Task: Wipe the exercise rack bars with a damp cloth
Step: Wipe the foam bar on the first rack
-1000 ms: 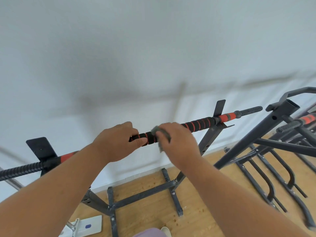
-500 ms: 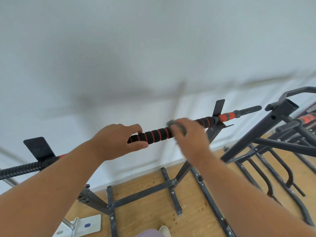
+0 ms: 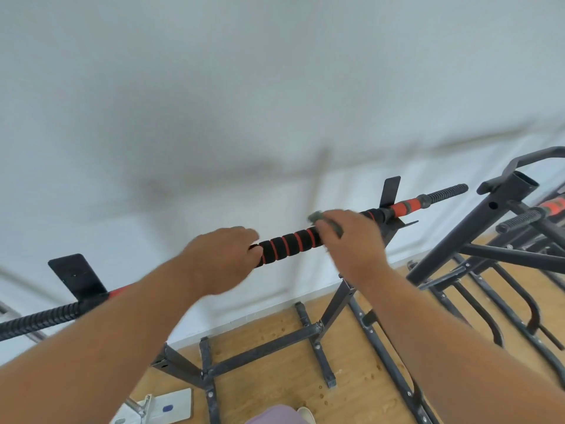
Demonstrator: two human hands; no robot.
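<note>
A long bar (image 3: 289, 243) with black foam grips and red rings runs from lower left to upper right across a dark metal rack. My left hand (image 3: 223, 258) is wrapped around the bar near its middle. To its right, my right hand (image 3: 351, 243) presses a grey-green cloth (image 3: 318, 216) over the bar, close to the right bracket (image 3: 389, 191). Most of the cloth is hidden under my fingers. The bar's right end (image 3: 446, 191) is ribbed black past an orange sleeve.
A white wall stands just behind the bar. The rack's base (image 3: 263, 350) rests on a wooden floor below. A second dark rack (image 3: 477, 228) with its own bar stands at the right. A white plate (image 3: 171, 405) lies on the floor at lower left.
My right hand has slid the cloth to the right along the bar, away from my left hand, uncovering several foam rings. My left hand has kept its grip.
</note>
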